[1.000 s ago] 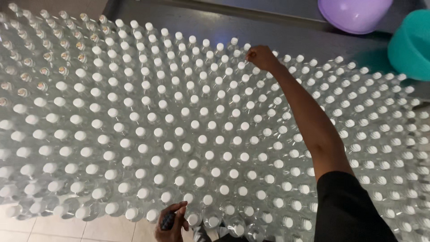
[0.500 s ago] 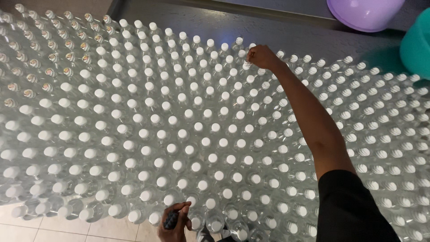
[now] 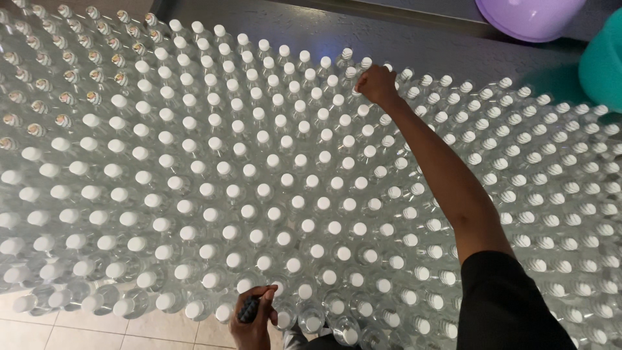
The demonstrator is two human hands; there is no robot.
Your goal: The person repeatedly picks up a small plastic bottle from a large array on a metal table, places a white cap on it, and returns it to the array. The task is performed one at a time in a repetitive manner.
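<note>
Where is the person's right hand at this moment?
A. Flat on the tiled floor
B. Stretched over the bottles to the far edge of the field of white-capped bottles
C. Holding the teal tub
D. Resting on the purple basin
B: the right hand reaches across the clear white-capped bottles to the far row, well short of the purple basin and the teal tub.
</note>
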